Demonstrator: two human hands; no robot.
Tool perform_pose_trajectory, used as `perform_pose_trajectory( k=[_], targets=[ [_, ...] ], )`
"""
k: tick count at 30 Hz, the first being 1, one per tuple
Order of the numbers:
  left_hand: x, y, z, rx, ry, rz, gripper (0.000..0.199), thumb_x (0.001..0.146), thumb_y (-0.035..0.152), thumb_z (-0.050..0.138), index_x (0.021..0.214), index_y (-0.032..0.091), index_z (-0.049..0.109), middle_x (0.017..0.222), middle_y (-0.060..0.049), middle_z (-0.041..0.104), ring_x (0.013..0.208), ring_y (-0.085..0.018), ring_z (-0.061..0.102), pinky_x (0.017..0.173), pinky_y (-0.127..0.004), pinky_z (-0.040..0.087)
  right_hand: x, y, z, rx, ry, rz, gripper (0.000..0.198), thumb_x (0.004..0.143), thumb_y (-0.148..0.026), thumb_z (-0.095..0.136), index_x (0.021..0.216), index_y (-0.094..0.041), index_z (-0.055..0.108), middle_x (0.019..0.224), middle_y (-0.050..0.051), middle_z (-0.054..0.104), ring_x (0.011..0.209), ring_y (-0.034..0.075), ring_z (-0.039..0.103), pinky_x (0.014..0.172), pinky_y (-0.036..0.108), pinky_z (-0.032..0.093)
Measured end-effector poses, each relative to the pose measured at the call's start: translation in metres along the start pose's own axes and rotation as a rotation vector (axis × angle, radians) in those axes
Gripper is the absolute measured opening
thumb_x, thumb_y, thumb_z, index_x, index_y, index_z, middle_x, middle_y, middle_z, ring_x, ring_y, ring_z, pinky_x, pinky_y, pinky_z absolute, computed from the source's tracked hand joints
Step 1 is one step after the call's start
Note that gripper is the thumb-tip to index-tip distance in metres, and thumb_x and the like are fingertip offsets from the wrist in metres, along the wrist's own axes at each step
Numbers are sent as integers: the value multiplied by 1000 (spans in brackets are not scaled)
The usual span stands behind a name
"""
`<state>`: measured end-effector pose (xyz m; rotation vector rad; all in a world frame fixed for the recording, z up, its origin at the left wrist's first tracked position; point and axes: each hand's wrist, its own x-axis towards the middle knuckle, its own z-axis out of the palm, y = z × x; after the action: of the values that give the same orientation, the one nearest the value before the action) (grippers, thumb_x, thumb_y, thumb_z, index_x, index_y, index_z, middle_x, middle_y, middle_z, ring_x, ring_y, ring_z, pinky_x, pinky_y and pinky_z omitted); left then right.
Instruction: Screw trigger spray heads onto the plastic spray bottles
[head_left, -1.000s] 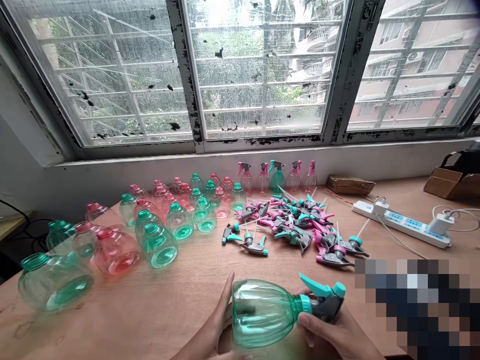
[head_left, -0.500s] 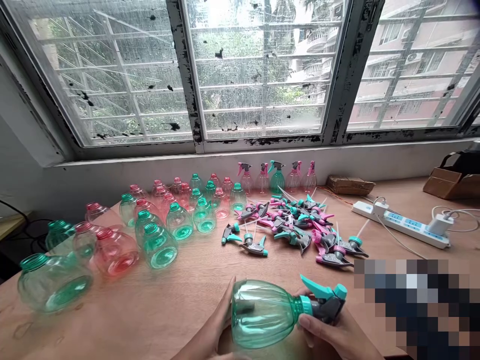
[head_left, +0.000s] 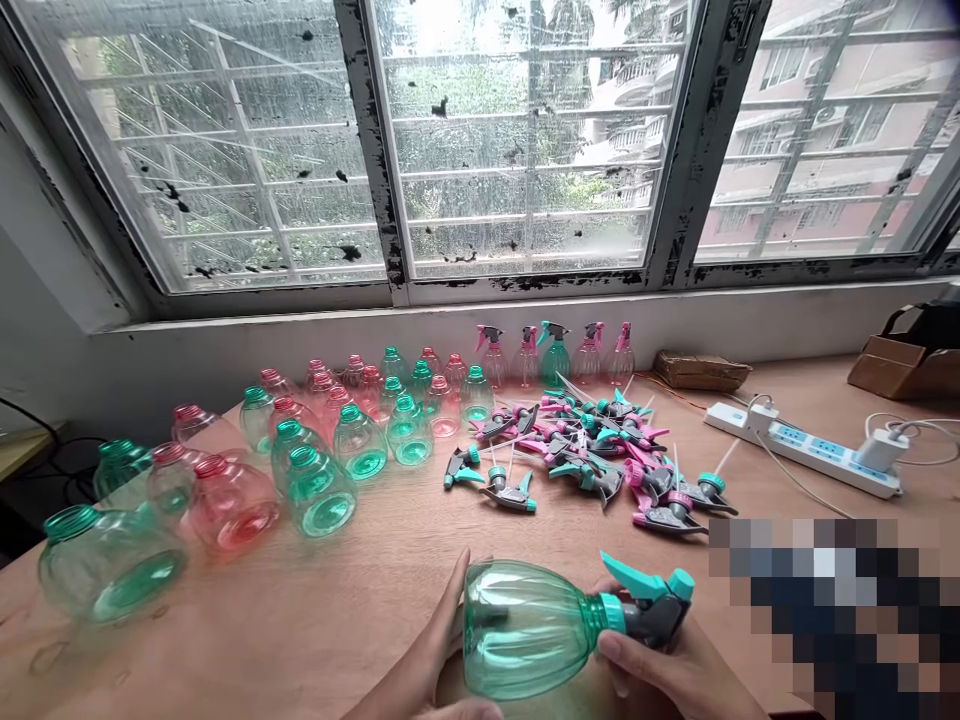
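Left hand point(head_left: 431, 650) cupped at base of green bottle point(head_left: 529, 630); digit at bottom edge shows slightly more than 1 s ago. Bottle barely shifted, lying sideways over near side of table point(head_left: 300, 620): suggests steady hold, handling perhaps paused. Neck carries teal collar point(head_left: 612, 612). Right hand point(head_left: 679, 660) pinches collar, thumb foremost, below sprayer head point(head_left: 660, 605). 2 forearms rise from bottom, angled inward.

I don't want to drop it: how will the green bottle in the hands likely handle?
The green bottle is probably light for its size, as no liquid shows inside. Its smooth, glossy wall may feel slippery. Laid down, its rounded body might roll, though the jutting sprayer head could check that.
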<state>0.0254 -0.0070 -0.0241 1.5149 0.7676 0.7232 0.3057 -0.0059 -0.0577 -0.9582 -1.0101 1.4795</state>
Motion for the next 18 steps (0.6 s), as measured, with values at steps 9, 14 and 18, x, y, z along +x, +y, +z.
perform_pose_trajectory(
  k=[9, 14, 18],
  targets=[
    [1, 2, 2, 28, 25, -50, 98, 92, 41, 69, 157, 42, -4, 171, 5, 9, 156, -28, 7, 126, -39, 17, 2, 4, -6, -52, -44, -20, 44, 69, -52, 88, 94, -18, 74, 54, -4, 66, 49, 12, 57, 52, 26, 48],
    [1, -3, 0, -58, 6, -21, 104, 86, 46, 75, 159, 36, 2, 170, -2, 15, 155, -31, 14, 126, -44, 13, 2, 5, -5, -15, -36, -8, 48, 66, -52, 90, 96, -18, 74, 55, -5, 66, 48, 12, 58, 51, 26, 51],
    [0, -1, 1, -45, 8, -28, 97, 89, 46, 71, 159, 34, 5, 170, -2, 13, 156, -30, 10, 127, -45, 7, 2, 5, -5, -16, -15, -12, 47, 66, -51, 90, 94, -18, 74, 55, -4, 67, 48, 12, 58, 50, 26, 50]
  ],
)
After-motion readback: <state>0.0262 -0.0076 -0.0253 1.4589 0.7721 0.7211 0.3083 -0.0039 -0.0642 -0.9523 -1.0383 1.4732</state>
